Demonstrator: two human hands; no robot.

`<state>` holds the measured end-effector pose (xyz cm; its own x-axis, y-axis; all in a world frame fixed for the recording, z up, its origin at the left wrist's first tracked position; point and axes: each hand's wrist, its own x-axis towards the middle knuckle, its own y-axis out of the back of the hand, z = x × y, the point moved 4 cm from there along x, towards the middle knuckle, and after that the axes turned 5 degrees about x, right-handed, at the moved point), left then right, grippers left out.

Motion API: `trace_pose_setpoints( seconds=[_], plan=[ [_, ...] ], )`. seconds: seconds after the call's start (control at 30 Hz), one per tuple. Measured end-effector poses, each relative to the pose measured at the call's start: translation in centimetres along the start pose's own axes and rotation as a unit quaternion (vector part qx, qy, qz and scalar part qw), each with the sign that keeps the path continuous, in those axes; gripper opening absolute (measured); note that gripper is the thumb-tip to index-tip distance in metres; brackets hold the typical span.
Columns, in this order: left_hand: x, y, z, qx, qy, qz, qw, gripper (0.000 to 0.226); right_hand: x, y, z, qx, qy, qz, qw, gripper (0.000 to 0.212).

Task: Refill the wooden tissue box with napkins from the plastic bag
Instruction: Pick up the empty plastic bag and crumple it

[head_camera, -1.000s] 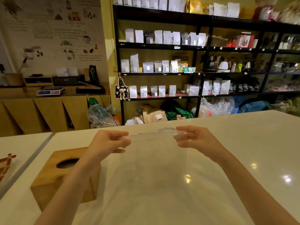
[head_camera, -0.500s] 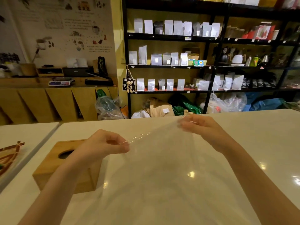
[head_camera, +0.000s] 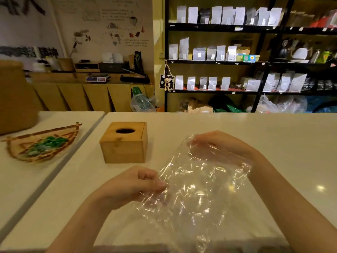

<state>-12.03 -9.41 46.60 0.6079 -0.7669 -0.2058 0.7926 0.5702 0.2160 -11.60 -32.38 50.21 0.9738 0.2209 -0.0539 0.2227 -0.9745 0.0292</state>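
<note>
The wooden tissue box stands on the white table, lid shut, with a dark oval slot on top. To its right, both hands hold a clear plastic bag that is crumpled and lies loose over the table. My left hand pinches the bag's left edge, in front of the box and apart from it. My right hand grips the bag's upper right part, partly seen through the film. No napkins are visible in the bag or anywhere else.
A woven tray with green wrapped pieces lies on a second white table to the left, beside a brown box. Black shelves with pouches stand behind the table.
The bag was stretched flat between both hands; now it is crumpled and lowered. My head has tilted down and turned left, so the box sits farther away and the tray shows.
</note>
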Motion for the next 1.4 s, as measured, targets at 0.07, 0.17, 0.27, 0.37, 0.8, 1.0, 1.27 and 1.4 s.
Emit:
trace_pose_setpoints(
  seconds=[0.07,0.17,0.27,0.37,0.8,1.0,1.27,1.4],
  plan=[
    [-2.9,-0.8,-1.8,-0.071,-0.007,0.031,0.997,0.022,-1.6,-2.6,1.9,0.145,-0.031,0.029,0.988,0.035],
    [-7.4,-2.4,-5.5,-0.159,-0.019,0.084,0.983,0.034,-5.9,-9.0,3.6,0.355,0.052,-0.059,0.932,0.078],
    [-11.9,-4.4,-9.3,-0.212,-0.024,0.130,0.968,0.018,-9.9,-14.8,6.7,0.442,0.038,-0.162,0.882,0.084],
    [-15.5,-6.5,-13.3,-0.201,0.008,0.151,0.968,0.010,-13.6,-18.5,11.9,0.483,-0.020,-0.171,0.858,0.068],
    [-16.6,-12.1,-34.1,-0.174,0.207,0.300,0.915,0.037,-16.2,-24.0,35.3,0.142,-0.285,0.224,0.921,0.027],
    [-11.5,-13.6,-45.8,-0.121,0.211,0.319,0.916,0.017,-12.9,-24.7,48.4,0.190,-0.261,0.358,0.876,0.041],
    [-2.5,-15.0,-64.0,-0.080,0.209,0.276,0.935,0.016,-6.7,-23.2,68.8,0.202,-0.278,0.372,0.862,0.015],
    [1.4,-15.2,-72.3,-0.008,0.219,0.259,0.941,0.036,-3.6,-21.8,76.8,-0.001,-0.269,0.360,0.893,0.045]
  ],
)
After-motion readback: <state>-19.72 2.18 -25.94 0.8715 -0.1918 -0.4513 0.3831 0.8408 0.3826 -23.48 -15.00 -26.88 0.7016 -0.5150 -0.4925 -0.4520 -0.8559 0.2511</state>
